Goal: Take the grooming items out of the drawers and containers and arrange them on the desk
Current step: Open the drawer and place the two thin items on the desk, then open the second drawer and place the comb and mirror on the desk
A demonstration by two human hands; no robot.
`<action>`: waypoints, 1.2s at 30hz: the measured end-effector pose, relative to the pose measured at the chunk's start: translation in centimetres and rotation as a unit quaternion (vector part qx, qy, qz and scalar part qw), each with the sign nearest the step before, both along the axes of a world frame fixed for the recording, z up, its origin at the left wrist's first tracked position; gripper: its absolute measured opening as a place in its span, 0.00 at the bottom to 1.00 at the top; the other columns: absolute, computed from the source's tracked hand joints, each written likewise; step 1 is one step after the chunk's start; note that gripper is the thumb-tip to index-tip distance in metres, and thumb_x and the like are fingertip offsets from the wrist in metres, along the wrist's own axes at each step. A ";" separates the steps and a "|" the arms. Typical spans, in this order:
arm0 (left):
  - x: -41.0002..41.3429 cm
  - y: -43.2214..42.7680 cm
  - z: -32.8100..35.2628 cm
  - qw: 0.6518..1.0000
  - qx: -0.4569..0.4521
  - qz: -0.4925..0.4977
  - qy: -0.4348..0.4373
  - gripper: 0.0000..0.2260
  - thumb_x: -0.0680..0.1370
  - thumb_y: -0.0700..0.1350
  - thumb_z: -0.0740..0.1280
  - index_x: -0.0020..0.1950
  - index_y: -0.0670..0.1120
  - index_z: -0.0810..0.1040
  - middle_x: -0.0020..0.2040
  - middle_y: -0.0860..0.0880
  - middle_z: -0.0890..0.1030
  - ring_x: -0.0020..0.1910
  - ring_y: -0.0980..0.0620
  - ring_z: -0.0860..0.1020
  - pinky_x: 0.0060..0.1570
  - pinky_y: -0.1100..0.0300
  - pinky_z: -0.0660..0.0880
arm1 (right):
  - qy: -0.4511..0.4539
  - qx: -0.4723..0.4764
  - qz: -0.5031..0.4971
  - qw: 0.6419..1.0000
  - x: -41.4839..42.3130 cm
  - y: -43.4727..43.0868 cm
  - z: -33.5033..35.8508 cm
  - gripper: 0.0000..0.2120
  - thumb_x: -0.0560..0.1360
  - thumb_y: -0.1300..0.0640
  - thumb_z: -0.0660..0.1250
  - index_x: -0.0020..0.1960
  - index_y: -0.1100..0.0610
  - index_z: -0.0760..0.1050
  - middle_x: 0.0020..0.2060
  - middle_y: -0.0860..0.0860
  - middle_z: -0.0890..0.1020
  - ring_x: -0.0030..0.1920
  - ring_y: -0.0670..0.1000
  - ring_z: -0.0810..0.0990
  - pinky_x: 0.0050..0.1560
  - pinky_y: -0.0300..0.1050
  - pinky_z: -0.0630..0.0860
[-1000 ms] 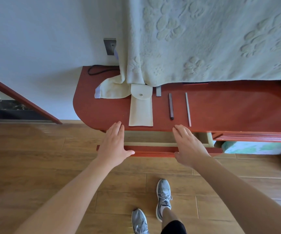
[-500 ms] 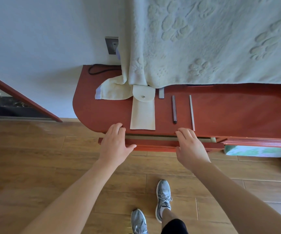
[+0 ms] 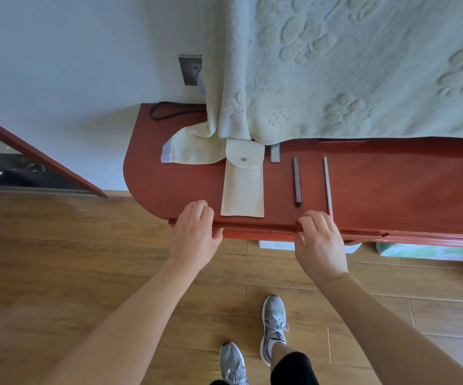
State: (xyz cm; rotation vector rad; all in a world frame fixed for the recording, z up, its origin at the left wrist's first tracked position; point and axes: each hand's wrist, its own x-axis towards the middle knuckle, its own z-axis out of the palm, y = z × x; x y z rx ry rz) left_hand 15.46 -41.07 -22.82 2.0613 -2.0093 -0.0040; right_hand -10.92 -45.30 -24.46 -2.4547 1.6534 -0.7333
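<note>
On the red wooden desk [image 3: 391,176] lies a cream fabric pouch [image 3: 242,187] with a snap flap. To its right lie a short grey flat piece [image 3: 275,154], a dark slim stick [image 3: 297,181] and a thin grey stick [image 3: 327,184], all parallel. The drawer front [image 3: 258,234] sits flush under the desk edge. My left hand [image 3: 195,236] rests flat against the drawer front at its left end. My right hand [image 3: 320,243] presses against it at the right end, fingertips curled on the desk edge. Neither hand holds anything.
A pale blanket with paw prints [image 3: 349,65] hangs over the back of the desk. A folded cream towel [image 3: 191,150] lies beside the pouch. A black cable [image 3: 169,111] and wall socket [image 3: 190,69] are at the back left. My grey shoes [image 3: 273,326] stand on wooden flooring.
The drawer, open a second ago, has slid in under the desk with both hands pushing on its front; it now looks closed.
</note>
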 end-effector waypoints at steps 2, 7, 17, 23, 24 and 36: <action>-0.1 -0.2 -0.1 1.000 -0.001 0.005 0.002 0.15 0.67 0.45 0.79 0.43 0.41 0.75 0.48 0.44 0.78 0.50 0.43 0.77 0.51 0.52 0.78 | -0.010 -0.011 -0.006 1.000 0.2 -0.3 -0.1 0.13 0.61 0.75 0.70 0.43 0.64 0.76 0.44 0.57 0.78 0.46 0.59 0.75 0.46 0.52 0.76; -0.4 -0.9 -0.3 1.000 -0.008 0.003 0.009 0.13 0.67 0.43 0.78 0.41 0.41 0.74 0.47 0.44 0.78 0.48 0.44 0.77 0.49 0.53 0.77 | -0.018 -0.028 -0.018 0.999 0.5 -0.9 -0.7 0.12 0.62 0.75 0.68 0.42 0.64 0.76 0.43 0.57 0.78 0.45 0.59 0.75 0.45 0.50 0.74; -0.5 -1.0 -0.6 1.000 -0.008 -0.012 0.022 0.13 0.65 0.39 0.77 0.40 0.42 0.74 0.46 0.44 0.78 0.46 0.43 0.77 0.45 0.53 0.77 | -0.007 -0.040 -0.022 0.999 0.7 -0.8 -1.1 0.11 0.62 0.74 0.69 0.42 0.64 0.76 0.44 0.58 0.79 0.46 0.60 0.75 0.44 0.50 0.73; -0.7 0.0 0.8 0.998 0.064 -0.001 0.020 0.14 0.68 0.38 0.76 0.50 0.40 0.77 0.54 0.44 0.76 0.53 0.44 0.76 0.54 0.52 0.77 | 0.032 0.035 0.001 0.999 0.2 0.3 0.4 0.17 0.63 0.72 0.71 0.50 0.65 0.77 0.49 0.58 0.78 0.51 0.61 0.75 0.51 0.53 0.76; -0.7 0.3 1.2 0.997 0.077 0.004 0.018 0.16 0.69 0.40 0.76 0.53 0.40 0.77 0.56 0.44 0.76 0.56 0.44 0.76 0.57 0.52 0.76 | 0.047 0.059 0.002 0.997 0.1 0.5 0.9 0.18 0.63 0.71 0.72 0.52 0.65 0.77 0.51 0.58 0.78 0.52 0.61 0.75 0.52 0.54 0.77; -1.4 4.5 7.1 0.989 0.147 -0.005 -0.014 0.25 0.81 0.50 0.61 0.76 0.44 0.62 0.77 0.43 0.62 0.77 0.43 0.58 0.75 0.46 0.57 | 0.169 0.178 0.009 0.969 0.7 4.7 8.6 0.25 0.78 0.48 0.61 0.72 0.56 0.63 0.71 0.51 0.67 0.74 0.53 0.58 0.72 0.49 0.60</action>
